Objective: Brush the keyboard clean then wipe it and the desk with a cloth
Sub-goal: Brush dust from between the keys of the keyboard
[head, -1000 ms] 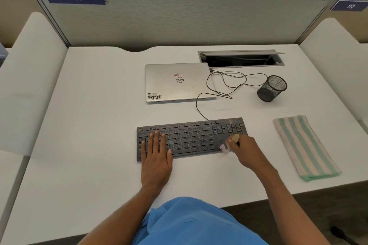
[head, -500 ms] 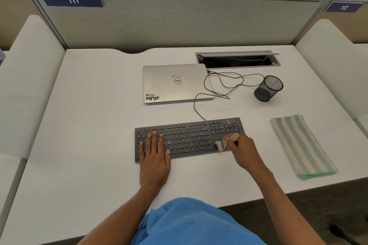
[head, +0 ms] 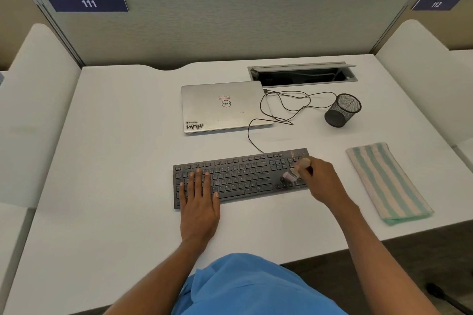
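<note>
One keyboard [head: 240, 178] lies on one desk [head: 115, 161]. The left hand [head: 198, 208] lies flat on the left keys, its fingers [head: 198, 179] straight and a little spread. The right hand [head: 321, 181] curls its fingers round one brush [head: 297, 170]. The brush's pink hairs touch the keys just left of those fingers. One striped cloth [head: 387, 183] lies folded to their right, apart. One shut laptop [head: 225, 107] and one cup [head: 341, 110] sit beyond the fingertips.

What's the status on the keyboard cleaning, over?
Left hand flat on keyboard. Right hand grips brush, bristles on right-end keys. Cloth folded, beside keyboard, untouched.
</note>
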Action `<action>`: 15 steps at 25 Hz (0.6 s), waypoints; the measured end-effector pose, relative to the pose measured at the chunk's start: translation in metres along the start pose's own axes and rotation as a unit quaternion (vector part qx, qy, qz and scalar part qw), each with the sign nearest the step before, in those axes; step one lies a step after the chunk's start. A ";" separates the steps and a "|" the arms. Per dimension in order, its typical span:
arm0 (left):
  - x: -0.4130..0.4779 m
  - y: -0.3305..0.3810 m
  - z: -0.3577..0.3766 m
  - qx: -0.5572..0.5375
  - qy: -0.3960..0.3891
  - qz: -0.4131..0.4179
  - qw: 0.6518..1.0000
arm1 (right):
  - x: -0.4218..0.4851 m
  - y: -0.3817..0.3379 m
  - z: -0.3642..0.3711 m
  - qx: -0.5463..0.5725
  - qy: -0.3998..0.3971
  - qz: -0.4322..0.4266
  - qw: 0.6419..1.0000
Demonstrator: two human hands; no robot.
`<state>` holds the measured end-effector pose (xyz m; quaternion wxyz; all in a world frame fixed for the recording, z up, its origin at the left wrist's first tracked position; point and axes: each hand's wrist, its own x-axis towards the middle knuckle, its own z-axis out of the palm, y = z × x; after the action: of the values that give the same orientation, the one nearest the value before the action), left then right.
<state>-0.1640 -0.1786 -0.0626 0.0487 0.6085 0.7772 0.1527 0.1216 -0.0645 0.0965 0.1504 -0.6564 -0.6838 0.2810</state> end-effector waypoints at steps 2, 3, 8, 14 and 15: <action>-0.001 0.000 0.000 0.000 0.000 0.000 1.000 | 0.007 -0.011 -0.002 0.000 0.018 -0.007 1.000; -0.001 0.000 0.000 -0.002 -0.001 -0.001 1.000 | 0.010 -0.018 -0.002 0.026 0.013 -0.010 1.000; 0.001 0.001 -0.002 -0.003 0.000 0.000 1.000 | 0.024 -0.041 0.006 -0.020 -0.120 -0.056 0.991; 0.001 -0.001 0.000 -0.001 -0.005 0.001 1.000 | 0.026 -0.014 0.005 0.054 -0.061 0.008 0.997; 0.000 -0.001 0.000 -0.001 -0.005 0.001 1.000 | 0.025 -0.019 0.005 0.050 -0.059 0.004 0.997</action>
<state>-0.1650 -0.1785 -0.0627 0.0525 0.6099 0.7762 0.1506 0.1012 -0.0408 0.0990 0.1415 -0.6331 -0.6739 0.3537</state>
